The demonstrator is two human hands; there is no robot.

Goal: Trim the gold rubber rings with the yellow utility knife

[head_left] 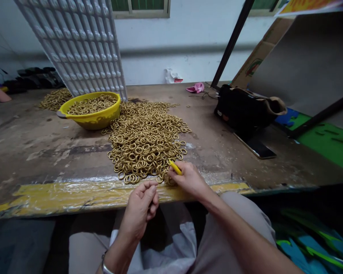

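Observation:
A wide heap of brass-coloured rings [144,139] spreads over the worktable in front of me. My right hand [187,179] is closed round a small yellow-handled tool [175,167] at the heap's near right edge; the kind of tool cannot be made out. Over the table's front edge, my left hand [144,201] has its fingers curled, thumb against the index finger. Whatever that hand pinches, if anything, is hidden. Between my legs, below both hands, hangs a whitish bag or cloth [174,243].
A yellow basin [98,118] full of rings stands left of the heap, before a ribbed grey panel [82,49]. To the right lie a black bag [242,108] and a phone [255,146]. Yellow tape [74,196] covers the table's front edge. A pink cloth [196,88] lies behind.

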